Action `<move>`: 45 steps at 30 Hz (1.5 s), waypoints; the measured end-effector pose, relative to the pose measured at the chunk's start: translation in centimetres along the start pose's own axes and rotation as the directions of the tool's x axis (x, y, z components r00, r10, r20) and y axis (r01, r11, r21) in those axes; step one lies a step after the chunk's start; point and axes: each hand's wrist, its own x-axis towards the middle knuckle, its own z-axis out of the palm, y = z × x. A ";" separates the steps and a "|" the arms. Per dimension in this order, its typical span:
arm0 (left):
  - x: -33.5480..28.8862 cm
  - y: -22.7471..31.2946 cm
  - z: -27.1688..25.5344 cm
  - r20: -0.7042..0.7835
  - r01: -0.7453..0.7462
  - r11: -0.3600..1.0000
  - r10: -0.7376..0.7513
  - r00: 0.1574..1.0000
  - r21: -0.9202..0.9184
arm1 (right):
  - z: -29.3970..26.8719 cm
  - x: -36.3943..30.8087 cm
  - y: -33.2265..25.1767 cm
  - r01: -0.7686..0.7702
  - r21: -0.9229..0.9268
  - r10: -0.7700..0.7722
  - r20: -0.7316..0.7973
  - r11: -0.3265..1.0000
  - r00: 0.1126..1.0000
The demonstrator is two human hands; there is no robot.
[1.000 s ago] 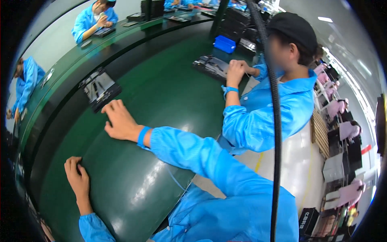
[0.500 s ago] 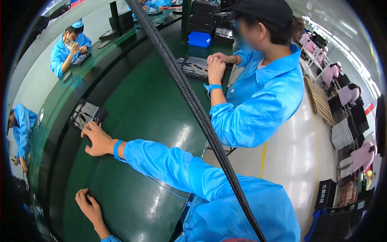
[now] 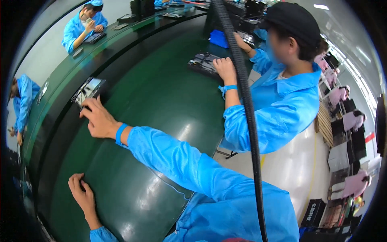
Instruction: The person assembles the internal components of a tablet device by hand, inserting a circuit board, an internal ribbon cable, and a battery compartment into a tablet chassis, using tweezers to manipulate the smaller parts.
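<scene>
A flat electronic unit (image 3: pixel 89 89), silver-white with black parts and a black rim, lies at the far left of the green table, along a dark curved strip. My right hand (image 3: pixel 102 119) reaches to its near edge. Its fingers are bent and spread, with the thumb apart; whether the fingertips touch the unit I cannot tell. My left hand (image 3: pixel 82 193) rests on the table at the lower left, fingers loosely curved, holding nothing that I can see. A blue band circles my right wrist.
A co-worker in a blue jacket and black cap stands at right, one hand on a similar unit (image 3: pixel 204 63), the other near a blue bin (image 3: pixel 219 38). A black braided cable (image 3: pixel 248 101) crosses the view. A thin cord (image 3: pixel 169 183) lies near the table's edge.
The view has shifted, and the unit now appears higher up. My right hand is closer to the unit's near edge. The co-worker's hands have parted, one reaching toward the blue bin.
</scene>
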 end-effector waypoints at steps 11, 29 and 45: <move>-0.3 0.6 -0.4 -0.034 0.016 1.000 -0.016 0.999 -0.012 | 0.7 1.8 1.4 0.060 -0.237 -0.030 0.126 0.970 0.992; -0.2 1.0 -1.0 -0.065 0.009 0.998 -0.012 0.998 -0.054 | -0.9 2.1 1.7 0.024 -0.418 -0.052 -0.056 0.908 0.997; -2.5 -3.3 0.7 0.009 0.336 0.716 -0.419 0.908 -0.612 | -5.7 -11.5 -21.6 0.508 -0.052 -0.424 0.484 0.860 0.766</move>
